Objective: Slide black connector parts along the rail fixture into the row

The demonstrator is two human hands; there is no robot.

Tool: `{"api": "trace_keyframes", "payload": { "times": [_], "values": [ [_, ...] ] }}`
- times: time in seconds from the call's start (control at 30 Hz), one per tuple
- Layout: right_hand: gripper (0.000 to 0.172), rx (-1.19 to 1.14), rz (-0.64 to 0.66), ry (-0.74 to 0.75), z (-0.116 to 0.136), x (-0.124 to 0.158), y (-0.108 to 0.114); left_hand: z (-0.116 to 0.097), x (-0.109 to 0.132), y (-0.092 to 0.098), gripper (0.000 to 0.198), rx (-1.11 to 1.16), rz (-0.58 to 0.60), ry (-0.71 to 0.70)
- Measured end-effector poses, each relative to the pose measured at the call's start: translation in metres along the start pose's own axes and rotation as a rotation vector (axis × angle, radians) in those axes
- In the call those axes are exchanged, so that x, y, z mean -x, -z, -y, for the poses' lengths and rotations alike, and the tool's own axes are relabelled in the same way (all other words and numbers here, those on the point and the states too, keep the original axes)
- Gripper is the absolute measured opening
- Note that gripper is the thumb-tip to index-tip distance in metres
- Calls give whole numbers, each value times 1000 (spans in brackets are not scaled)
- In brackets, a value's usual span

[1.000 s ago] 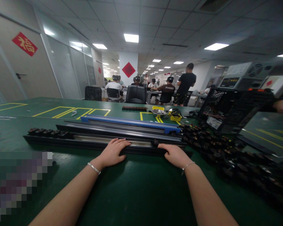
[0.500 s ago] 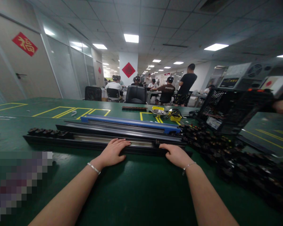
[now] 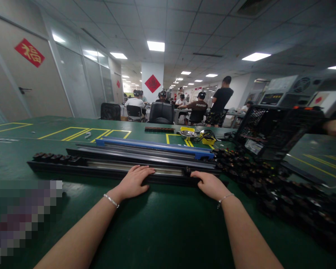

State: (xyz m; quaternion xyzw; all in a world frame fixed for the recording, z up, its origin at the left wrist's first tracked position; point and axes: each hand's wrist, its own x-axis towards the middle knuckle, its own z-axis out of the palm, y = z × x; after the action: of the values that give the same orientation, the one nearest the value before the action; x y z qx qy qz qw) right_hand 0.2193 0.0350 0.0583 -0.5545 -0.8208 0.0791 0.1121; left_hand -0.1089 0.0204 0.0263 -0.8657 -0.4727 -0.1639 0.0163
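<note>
A long black rail (image 3: 112, 175) with a pale metal channel lies across the table in front of me. Several small black blocks (image 3: 64, 158) sit in a row at its left end. Over the rail's middle rests my left hand (image 3: 134, 181), fingers stretched and thumb apart. My right hand (image 3: 211, 185) is at the rail's right part, its fingers curled and closed at a small black block (image 3: 187, 171) in the channel. The undersides of these fingers are hidden. Behind lie another dark rail (image 3: 145, 154) and a blue rail (image 3: 154, 146).
A heap of black parts (image 3: 257, 183) covers the table's right side. An opened computer case (image 3: 277, 129) stands behind it. Farther back are a metal bowl (image 3: 188, 133) and a dark strip (image 3: 159, 129). Several people sit or stand in the background.
My right hand and the small black block have shifted very slightly to the right. The left hand has stayed in place on the rail.
</note>
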Motion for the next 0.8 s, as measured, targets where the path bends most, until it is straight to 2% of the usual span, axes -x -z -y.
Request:
{"api": "trace_keyframes", "payload": {
  "times": [0.8],
  "values": [
    [40, 10, -27, -52, -3, 1, 2, 0, 0, 0, 60, 0, 1, -1]
  ]
}}
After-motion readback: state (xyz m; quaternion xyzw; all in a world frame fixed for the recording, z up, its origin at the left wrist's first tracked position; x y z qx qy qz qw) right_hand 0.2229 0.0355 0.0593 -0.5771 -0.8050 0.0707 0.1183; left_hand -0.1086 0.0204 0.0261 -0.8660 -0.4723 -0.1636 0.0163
